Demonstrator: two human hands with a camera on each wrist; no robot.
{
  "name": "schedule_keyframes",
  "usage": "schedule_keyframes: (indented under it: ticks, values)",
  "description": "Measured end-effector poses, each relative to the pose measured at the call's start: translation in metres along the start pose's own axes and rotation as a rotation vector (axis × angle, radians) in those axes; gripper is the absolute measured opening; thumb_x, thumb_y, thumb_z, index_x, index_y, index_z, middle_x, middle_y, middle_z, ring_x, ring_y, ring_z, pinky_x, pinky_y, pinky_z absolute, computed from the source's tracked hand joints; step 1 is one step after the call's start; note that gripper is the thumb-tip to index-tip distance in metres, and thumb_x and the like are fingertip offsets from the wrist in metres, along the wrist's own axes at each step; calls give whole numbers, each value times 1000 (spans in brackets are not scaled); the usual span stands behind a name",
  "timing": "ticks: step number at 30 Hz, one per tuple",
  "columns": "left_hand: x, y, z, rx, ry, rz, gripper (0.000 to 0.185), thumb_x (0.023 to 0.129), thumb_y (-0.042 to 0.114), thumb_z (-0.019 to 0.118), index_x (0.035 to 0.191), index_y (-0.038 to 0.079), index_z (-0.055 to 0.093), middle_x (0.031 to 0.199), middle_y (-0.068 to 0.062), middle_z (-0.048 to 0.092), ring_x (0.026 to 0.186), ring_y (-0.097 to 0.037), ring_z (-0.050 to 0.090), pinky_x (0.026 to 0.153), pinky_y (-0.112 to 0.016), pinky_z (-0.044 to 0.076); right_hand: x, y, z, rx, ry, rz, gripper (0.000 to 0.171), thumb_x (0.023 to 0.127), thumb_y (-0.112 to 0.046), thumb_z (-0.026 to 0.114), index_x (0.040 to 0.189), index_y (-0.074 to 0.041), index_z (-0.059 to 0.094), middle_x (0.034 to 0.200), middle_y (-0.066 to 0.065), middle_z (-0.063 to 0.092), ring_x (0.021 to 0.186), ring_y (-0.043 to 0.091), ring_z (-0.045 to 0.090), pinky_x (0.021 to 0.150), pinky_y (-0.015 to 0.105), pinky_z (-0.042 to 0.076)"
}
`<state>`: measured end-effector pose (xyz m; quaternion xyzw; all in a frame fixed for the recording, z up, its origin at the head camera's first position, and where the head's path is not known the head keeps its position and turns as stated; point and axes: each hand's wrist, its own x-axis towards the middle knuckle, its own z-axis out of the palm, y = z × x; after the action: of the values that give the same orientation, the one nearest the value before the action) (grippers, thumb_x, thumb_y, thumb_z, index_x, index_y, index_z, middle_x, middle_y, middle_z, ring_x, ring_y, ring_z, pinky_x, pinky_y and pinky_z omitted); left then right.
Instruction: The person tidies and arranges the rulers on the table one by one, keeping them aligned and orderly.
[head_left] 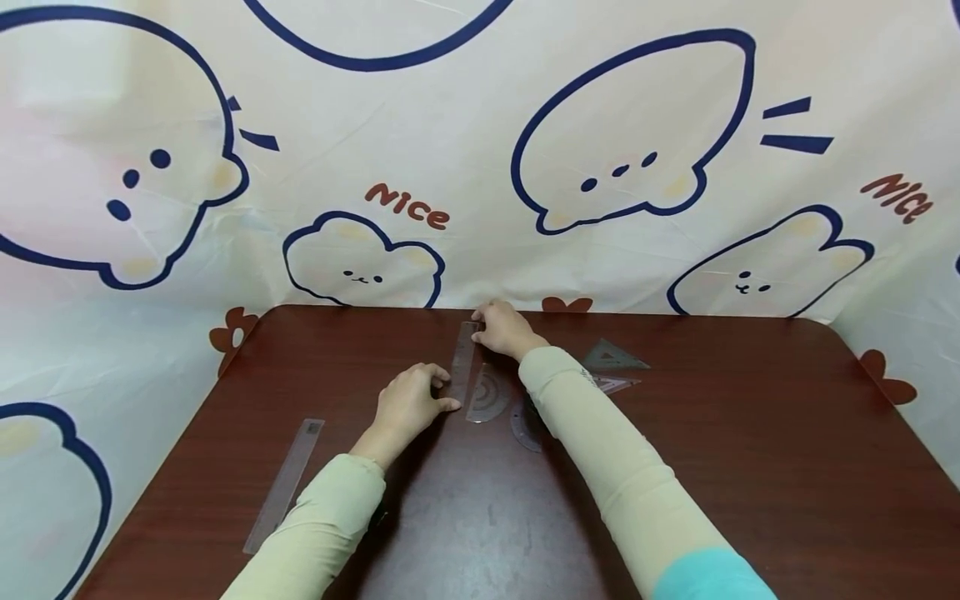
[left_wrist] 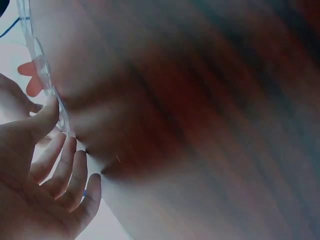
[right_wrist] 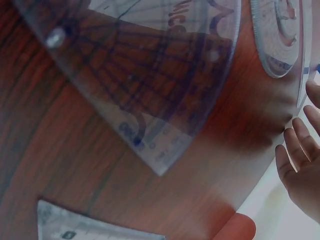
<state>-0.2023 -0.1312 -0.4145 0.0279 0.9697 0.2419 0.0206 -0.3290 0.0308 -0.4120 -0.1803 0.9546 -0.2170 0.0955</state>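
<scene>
A clear ruler (head_left: 462, 362) lies lengthwise away from the person between both hands. My left hand (head_left: 408, 406) holds its near end; in the left wrist view the thumb of that hand (left_wrist: 45, 185) lies against the ruler's edge, the other fingers on the far side. At the far end my right hand (head_left: 506, 329) pinches the ruler between thumb and fingers. Right beside the ruler lies a clear protractor (head_left: 489, 396). A second, purplish protractor (head_left: 525, 429) is partly hidden under the right forearm; it looms large as a tinted protractor (right_wrist: 150, 75) in the right wrist view.
Another clear ruler (head_left: 285, 487) lies at the left, partly covered by the left sleeve. A greenish set square (head_left: 613, 357) and a clear set square (head_left: 617, 384) lie right of the right forearm. The brown table (head_left: 750, 467) meets a printed cloth (head_left: 480, 167) at its far edge.
</scene>
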Motion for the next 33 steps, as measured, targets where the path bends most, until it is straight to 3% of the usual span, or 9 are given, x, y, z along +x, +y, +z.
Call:
schedule_keyframes:
  ticks: [7,14,21,28,33]
  values:
    - [1,1,2,-2,10,-1,40,79,34,84,111,14,72,100,1,67,97,-24,64,82,-51,49,1,0,5,-18,6,27,36,102,-26,58,135,-12,60,144,14,44,128,31,45,100,42,43]
    - [0,2,3,12,2,-19,41,79,37,85,112,16,72,101,2,65,97,-22,64,82,-52,49,2,-2,4,-42,3,35,31,105,-22,50,132,-13,62,145,12,42,135,30,39,104,42,40]
    - [-2,4,5,13,10,-28,47,79,37,85,118,15,69,101,3,66,95,-21,64,81,-51,49,3,-2,4,54,-3,60,29,105,-22,50,128,-10,63,145,14,42,136,32,37,102,42,41]
    - [-2,3,6,13,29,-31,56,78,39,85,124,12,67,102,1,66,97,-22,64,81,-51,49,1,-1,-2,197,11,33,34,100,-22,62,129,-5,59,117,11,61,105,26,59,89,38,48]
    - [-2,1,7,23,32,-12,52,78,39,84,121,13,69,102,1,66,97,-22,64,79,-50,50,-4,-4,-9,343,83,46,32,96,-18,67,124,-5,59,106,10,64,94,24,61,83,37,49]
